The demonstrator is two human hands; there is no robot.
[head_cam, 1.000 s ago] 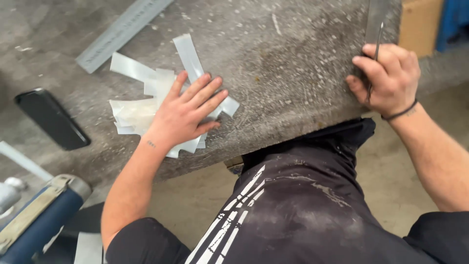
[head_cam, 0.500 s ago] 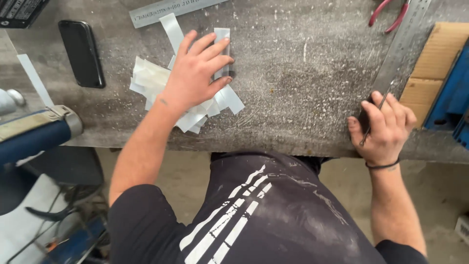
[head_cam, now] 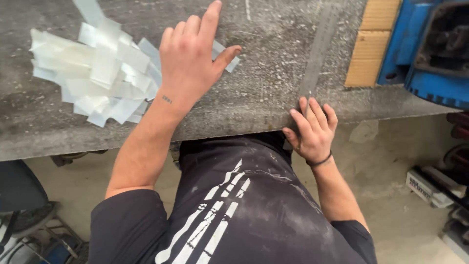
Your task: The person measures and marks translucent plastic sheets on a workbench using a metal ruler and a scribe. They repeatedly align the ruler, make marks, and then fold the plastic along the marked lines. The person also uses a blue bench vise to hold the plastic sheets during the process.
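On the grey bench (head_cam: 273,73), left hand (head_cam: 188,58) fingers spread flat beside metal strips (head_cam: 97,73)

L hand (head_cam: 191,61) flat, palm down, fingers stretched fwd & slightly spread, thumb out to the side; forearm bare, elbow bent back twd body. R hand (head_cam: 311,128) lower, fingers curled over an edge, knuckles up, dark band round wrist, arm bare, bent close to torso
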